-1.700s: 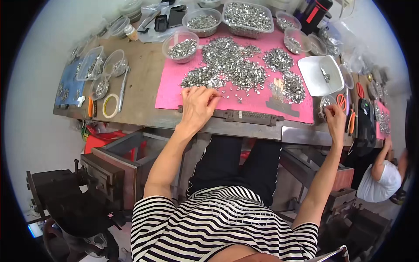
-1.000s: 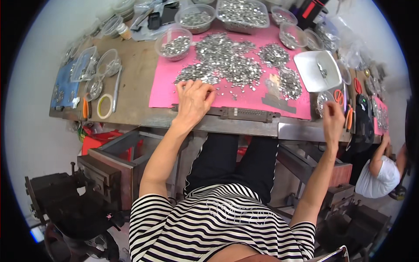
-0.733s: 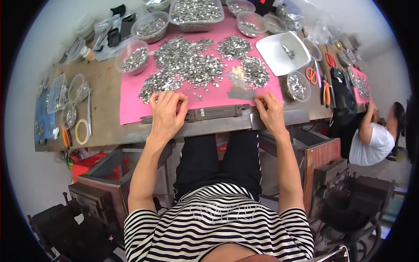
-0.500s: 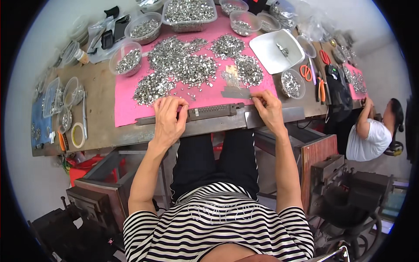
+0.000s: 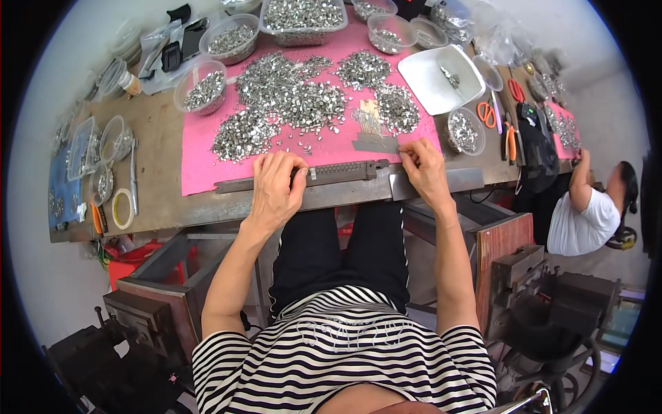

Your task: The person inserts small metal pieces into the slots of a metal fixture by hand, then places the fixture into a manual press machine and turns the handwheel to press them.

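A long dark metal bar (image 5: 343, 172) with a row of small slots lies along the table's front edge. Over its left part rests my left hand (image 5: 277, 185), fingers curled and closed; anything held in the fingertips is hidden. Near the fingertips, a small shiny piece (image 5: 313, 174) sits on the bar. My right hand (image 5: 426, 174) is just past the bar's right end, thumb and forefinger pinched together. Whatever lies in that pinch is too small to name. Left of the right fingertips is a flat grey metal strip (image 5: 374, 143) on the pink mat (image 5: 207, 155).
Several heaps of small silvery metal pieces (image 5: 309, 109) cover the mat. Plastic tubs (image 5: 200, 90) and a white tray (image 5: 422, 84) stand around them. Orange-handled pliers (image 5: 510, 141) and a tape roll (image 5: 123, 209) lie at the sides. Another person (image 5: 586, 217) sits at far right.
My left hand has shifted a little to the right along the bar. My right hand stays at nearly the same place, still pinched.
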{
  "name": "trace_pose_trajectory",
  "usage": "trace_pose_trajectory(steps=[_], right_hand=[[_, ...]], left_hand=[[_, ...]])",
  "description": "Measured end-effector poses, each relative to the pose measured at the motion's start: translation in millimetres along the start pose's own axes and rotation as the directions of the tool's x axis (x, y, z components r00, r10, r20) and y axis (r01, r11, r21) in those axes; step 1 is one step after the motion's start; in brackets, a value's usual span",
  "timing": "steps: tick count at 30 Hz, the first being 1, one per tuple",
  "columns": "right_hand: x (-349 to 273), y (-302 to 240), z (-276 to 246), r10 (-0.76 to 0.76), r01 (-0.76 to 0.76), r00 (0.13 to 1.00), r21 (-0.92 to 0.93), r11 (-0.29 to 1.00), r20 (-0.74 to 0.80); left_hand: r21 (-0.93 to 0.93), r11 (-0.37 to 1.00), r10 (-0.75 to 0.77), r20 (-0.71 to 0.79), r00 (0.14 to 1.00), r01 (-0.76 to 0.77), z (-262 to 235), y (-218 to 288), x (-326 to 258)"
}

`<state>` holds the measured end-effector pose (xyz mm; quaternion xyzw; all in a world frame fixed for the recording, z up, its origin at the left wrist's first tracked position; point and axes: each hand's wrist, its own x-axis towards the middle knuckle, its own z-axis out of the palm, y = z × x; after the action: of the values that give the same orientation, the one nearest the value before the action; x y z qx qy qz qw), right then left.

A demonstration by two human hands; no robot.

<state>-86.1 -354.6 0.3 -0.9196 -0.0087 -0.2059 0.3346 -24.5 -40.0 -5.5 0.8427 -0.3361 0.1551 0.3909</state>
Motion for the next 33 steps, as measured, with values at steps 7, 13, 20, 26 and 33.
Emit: trace_pose_trajectory(steps=[7,13,20,26,33], right_hand=[[4.3,-0.6,0.8,0.046,-0.047,0.999,0.005,0.999,0.019],[1.9,-0.3,1.0,-0.028,0.029,0.999,-0.056,0.998,0.019],[1.6,-2.1,2.6,-0.099,0.104,0.994,-0.104,0.989,0.054],[-2.7,-25.3,14.6,-0.200,0.200,0.979,0.015,0.980,0.027],[0.5,-54.0,29.8,-0.420,0.431,0.898,-0.063,0.900,0.129]], left_hand=[[0.007,1.000,-0.004,0.001,1.000,0.004,-1.6,0.4,-0.7],[0.006,1.000,-0.009,-0.007,1.000,0.009,1.2,3.2,-0.3],[0.015,0.991,0.132,-0.004,0.991,-0.132,10.7,3.9,1.9],[0.048,0.986,0.157,0.033,0.987,-0.159,9.8,4.7,4.8],[0.039,0.997,0.070,0.057,0.996,-0.072,9.5,13.5,7.2]])
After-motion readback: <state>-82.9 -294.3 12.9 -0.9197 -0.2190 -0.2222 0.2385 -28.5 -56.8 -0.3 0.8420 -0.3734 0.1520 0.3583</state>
